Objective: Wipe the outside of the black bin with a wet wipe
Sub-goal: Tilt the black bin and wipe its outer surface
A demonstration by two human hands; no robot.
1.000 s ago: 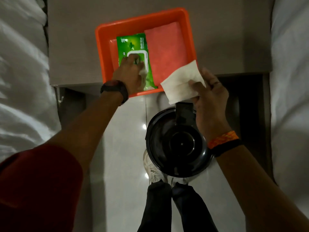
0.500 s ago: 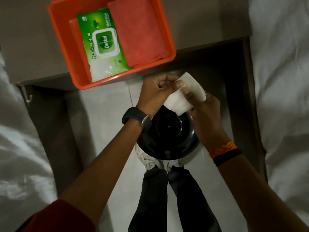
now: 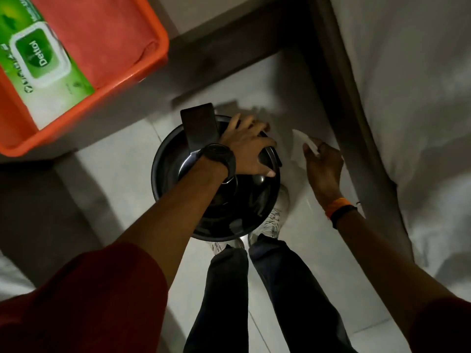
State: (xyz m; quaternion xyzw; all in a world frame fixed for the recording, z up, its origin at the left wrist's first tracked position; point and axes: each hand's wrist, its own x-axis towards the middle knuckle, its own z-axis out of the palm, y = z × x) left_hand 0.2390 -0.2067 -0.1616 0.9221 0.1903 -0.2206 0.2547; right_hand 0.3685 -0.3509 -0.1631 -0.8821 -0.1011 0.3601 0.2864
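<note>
My left hand (image 3: pixel 251 149) curls over the top rim of the black bin (image 3: pixel 178 161), which stands on the floor (image 3: pixel 122 161). My right hand (image 3: pixel 323 164) pinches the wipe (image 3: pixel 303 141) just beside the bin's right side. I'd brace the bin firmly and press the wipe flat, sweeping downward.

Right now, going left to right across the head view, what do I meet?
Dettol wipes pack → red cloth → black bin → wet wipe in the right hand → white bedding.
</note>
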